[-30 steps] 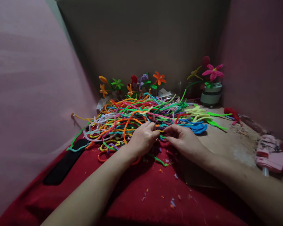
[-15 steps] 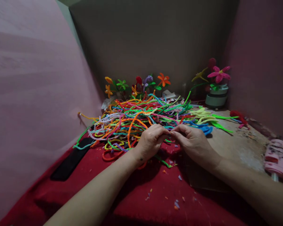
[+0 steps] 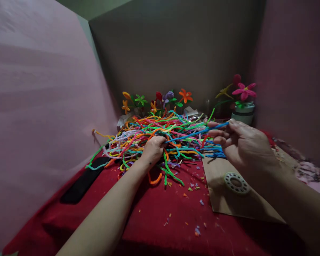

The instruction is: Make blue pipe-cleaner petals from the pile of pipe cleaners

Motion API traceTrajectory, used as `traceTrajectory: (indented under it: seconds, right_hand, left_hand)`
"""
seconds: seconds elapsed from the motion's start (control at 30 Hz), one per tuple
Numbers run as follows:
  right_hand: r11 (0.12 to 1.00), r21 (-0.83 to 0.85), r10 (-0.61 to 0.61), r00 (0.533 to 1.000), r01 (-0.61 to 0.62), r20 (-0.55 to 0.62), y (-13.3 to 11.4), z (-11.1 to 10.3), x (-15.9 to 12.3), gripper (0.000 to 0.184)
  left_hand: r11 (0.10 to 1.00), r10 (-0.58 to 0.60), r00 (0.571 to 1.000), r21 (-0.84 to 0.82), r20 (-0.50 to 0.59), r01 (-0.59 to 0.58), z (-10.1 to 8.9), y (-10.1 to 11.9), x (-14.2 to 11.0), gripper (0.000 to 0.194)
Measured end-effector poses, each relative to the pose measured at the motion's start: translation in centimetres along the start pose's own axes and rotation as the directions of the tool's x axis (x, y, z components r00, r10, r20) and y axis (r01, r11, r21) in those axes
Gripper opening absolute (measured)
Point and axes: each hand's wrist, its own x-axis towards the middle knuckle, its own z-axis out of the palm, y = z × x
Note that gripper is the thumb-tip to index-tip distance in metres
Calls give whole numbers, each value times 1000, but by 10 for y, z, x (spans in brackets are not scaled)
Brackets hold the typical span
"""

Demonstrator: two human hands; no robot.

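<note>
I have the left hand [image 3: 154,147] closed on a blue pipe cleaner [image 3: 186,136] at mid-frame, while the right hand [image 3: 241,142], right of centre, pinches it between thumb and fingers. It runs nearly straight between them, across the colourful heap [image 3: 138,137]. A pale ring [image 3: 236,190] lies on cardboard [image 3: 216,199], lower right.

Red cloth [image 3: 149,231] spread across front and left; pile [image 3: 146,142] of coloured fuzzy stems heaped over its back half, green and orange ends trailing forward; black strip [image 3: 76,188] lay at left, aslant, pale teal stem [image 3: 98,166] crossing its far end; small bright scraps [image 3: 198,232] lay scattered before pile; cardboard [image 3: 216,199] lay flat at right, pale holed ring [image 3: 237,190] resting on it, well clear of scraps
</note>
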Motion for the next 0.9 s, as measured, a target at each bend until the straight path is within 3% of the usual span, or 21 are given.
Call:
traceTrajectory:
  seconds: [0.1, 0.23, 0.33, 0.47, 0.57, 0.67, 0.73, 0.8, 0.9]
  right_hand:
    - [996, 61, 65, 997, -62, -41, -9, -7, 9, 12]
    - [984, 179, 11, 993, 10, -116, -36, -15, 17, 19]
    - [972, 233, 30, 995, -6, -98, -54, -16, 20, 24]
    - [962, 261, 115, 986, -81, -117, -51, -16, 24, 26]
    - [934, 306, 237, 961, -184, -144, -34, -15, 26, 19]
    - [934, 269, 274, 954, -234, -121, -16, -15, 26, 11]
    - [945, 250, 246, 963, -213, -111, -7, -16, 25, 9]
    - [944, 253, 249, 961, -213, -121, -2, -17, 25, 10]
    - [927, 284, 300, 938, -244, -173, 1, -19, 25, 12]
  left_hand:
    - [1000, 8, 1000, 1, -3, -8, 2, 2, 0, 13]
    - [1000, 5, 1000, 2, 1, -5, 5, 1, 0, 13]
    - [1000, 6, 1000, -13, 2, -6, 4, 3, -1, 13]
    - [998, 13, 998, -60, -57, -16, -5, 17, -5, 16]
    - [966, 13, 993, -255, -116, -43, -12, 34, -8, 32]
    - [807, 31, 998, -587, -54, -57, -17, 52, -12, 63]
    - [720, 96, 995, -687, -35, -93, -21, 63, -17, 76]
    - [700, 177, 983, -696, -50, -161, -26, 73, -22, 71]
    - [687, 251, 964, -686, -89, -242, -36, 84, -29, 33]
